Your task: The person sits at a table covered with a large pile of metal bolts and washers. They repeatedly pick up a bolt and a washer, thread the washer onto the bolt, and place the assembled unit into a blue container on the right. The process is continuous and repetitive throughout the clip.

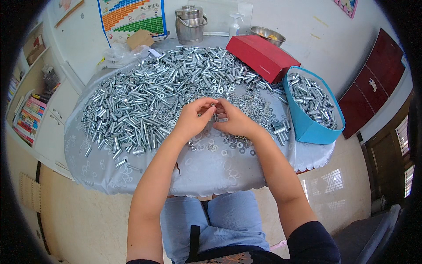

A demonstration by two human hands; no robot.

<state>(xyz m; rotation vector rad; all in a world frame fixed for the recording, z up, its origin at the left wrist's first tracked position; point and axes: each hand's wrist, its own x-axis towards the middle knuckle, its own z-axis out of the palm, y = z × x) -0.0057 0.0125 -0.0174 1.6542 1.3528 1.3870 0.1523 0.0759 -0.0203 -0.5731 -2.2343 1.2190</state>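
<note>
My left hand point(191, 119) and my right hand point(236, 120) meet over the middle of the table, fingertips close together. Both are closed, fingers bent inward. A bit of shiny metal seems to show between them, but the fingers cover most of it and its kind cannot be made out. Below and around the hands lie many loose washers and nuts point(257, 106). Beyond them, to the left and far side, spreads a big heap of silvery metal sleeves and bolts point(127, 103).
At the right stands a blue fabric bin point(314, 133) full of metal sleeves. A red box point(263, 56) rests behind it. Farther back are a steel pot point(190, 26), a spray bottle point(234, 27), a metal bowl point(277, 38) and a plastic bag point(123, 55). A patterned cloth point(198, 174) covers the table.
</note>
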